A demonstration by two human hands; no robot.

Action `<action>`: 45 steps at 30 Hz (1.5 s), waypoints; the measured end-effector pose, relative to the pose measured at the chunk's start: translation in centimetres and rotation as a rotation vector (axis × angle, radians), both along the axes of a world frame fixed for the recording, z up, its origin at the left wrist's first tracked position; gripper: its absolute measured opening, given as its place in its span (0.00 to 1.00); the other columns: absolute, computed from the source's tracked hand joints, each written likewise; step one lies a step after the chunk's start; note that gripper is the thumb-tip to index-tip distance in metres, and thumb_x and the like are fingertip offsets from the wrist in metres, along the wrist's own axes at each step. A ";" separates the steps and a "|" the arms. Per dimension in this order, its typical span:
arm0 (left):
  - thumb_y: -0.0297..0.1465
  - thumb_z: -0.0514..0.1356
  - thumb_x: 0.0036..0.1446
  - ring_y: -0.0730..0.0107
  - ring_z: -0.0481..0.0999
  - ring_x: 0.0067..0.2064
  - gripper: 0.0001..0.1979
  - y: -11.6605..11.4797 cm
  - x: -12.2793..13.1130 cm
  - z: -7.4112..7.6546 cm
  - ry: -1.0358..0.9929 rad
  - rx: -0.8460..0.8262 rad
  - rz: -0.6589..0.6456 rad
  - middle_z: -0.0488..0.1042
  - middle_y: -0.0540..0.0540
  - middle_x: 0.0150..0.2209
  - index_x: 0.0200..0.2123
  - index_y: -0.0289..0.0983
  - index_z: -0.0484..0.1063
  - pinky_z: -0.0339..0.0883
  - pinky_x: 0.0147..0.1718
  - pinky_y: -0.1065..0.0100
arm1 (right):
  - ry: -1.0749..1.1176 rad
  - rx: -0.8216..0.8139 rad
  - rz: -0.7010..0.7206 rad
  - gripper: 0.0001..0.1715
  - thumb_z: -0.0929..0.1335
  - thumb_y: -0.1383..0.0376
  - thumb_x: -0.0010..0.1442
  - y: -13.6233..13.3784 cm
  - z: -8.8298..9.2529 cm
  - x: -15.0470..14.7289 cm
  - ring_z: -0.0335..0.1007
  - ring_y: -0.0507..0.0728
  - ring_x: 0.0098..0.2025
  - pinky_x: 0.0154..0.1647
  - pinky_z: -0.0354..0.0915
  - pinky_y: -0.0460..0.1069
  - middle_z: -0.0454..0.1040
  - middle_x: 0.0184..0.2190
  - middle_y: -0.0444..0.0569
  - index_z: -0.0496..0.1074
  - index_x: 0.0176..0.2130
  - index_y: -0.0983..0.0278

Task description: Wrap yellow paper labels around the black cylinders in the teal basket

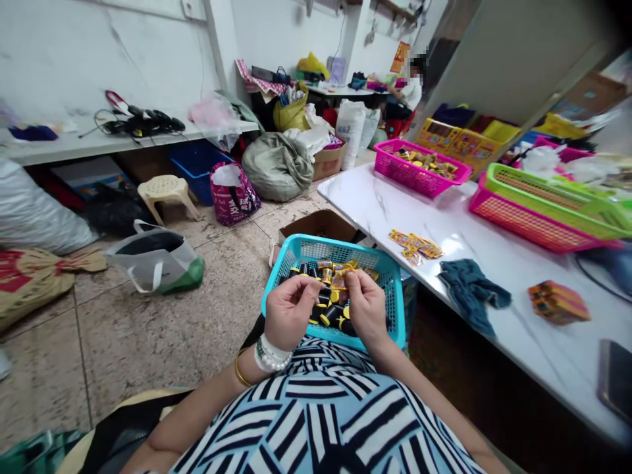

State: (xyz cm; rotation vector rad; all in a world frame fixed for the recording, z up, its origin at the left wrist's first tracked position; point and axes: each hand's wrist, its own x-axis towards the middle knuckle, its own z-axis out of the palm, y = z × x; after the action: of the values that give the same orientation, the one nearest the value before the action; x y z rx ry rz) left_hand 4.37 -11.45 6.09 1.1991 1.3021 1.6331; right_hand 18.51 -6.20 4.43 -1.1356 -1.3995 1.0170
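basket (pixel 399 309), one blue, sits under narrow-pinched left hand (pixel 291 309) and right hand (pixel 368 309) holding one packet (pixel 338 280).

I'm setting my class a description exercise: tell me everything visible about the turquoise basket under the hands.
The turquoise basket looks like plastic: rectangular, open-topped, with a smooth rim and walls pierced by small holes. It faces open side up, in front of the patterned clothing and beside the white table. Inside lie black pieces with yellow ends and small yellow-orange packets. The left hand and right hand are over it; whether either touches it is unclear. What supports it is hidden.
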 end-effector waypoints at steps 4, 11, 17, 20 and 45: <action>0.39 0.59 0.62 0.77 0.66 0.22 0.14 0.0 0.3 -0.4 0.093 0.032 0.009 0.73 0.49 0.24 0.36 0.36 0.81 0.61 0.22 0.74 | 0.002 0.049 -0.016 0.26 0.64 0.48 0.65 -0.5 -0.5 -0.1 0.56 0.50 0.21 0.25 0.56 0.47 0.62 0.17 0.39 0.64 0.24 0.62; 0.41 0.61 0.59 0.75 0.68 0.22 0.15 0.7 0.7 -1.0 0.067 -0.062 0.037 0.73 0.49 0.23 0.37 0.36 0.81 0.61 0.22 0.72 | 0.008 0.052 0.015 0.24 0.65 0.48 0.64 -0.8 -2.0 -0.3 0.55 0.50 0.23 0.25 0.55 0.47 0.62 0.19 0.39 0.65 0.26 0.62; 0.43 0.64 0.55 0.78 0.60 0.19 0.15 1.2 0.5 -1.4 -0.075 -0.133 0.069 0.65 0.55 0.19 0.30 0.36 0.75 0.54 0.19 0.74 | 0.028 0.092 -0.040 0.24 0.64 0.49 0.65 -0.7 -2.1 0.1 0.56 0.51 0.24 0.28 0.56 0.48 0.63 0.20 0.40 0.64 0.25 0.61; 0.45 0.63 0.55 0.79 0.59 0.19 0.17 1.4 0.6 -1.8 -0.083 -0.143 0.027 0.64 0.55 0.19 0.32 0.36 0.76 0.53 0.19 0.74 | 0.022 0.107 -0.045 0.23 0.64 0.50 0.65 -0.8 -2.2 0.3 0.56 0.51 0.24 0.28 0.57 0.48 0.63 0.21 0.40 0.66 0.26 0.61; 0.42 0.73 0.40 0.84 0.58 0.13 0.19 3.4 -1.6 -4.7 -0.379 -0.552 -0.200 0.69 0.54 0.17 0.27 0.35 0.71 0.40 0.12 0.79 | -0.636 0.072 0.181 0.15 0.65 0.56 0.64 4.0 -2.7 4.6 0.74 0.55 0.34 0.39 0.66 0.49 0.80 0.34 0.48 0.77 0.38 0.61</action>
State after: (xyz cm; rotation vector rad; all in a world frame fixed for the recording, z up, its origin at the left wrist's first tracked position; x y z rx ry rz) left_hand 2.77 -8.06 1.36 0.6257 1.2268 1.1724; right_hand 23.08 -2.21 1.76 -1.3620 -2.0529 0.7429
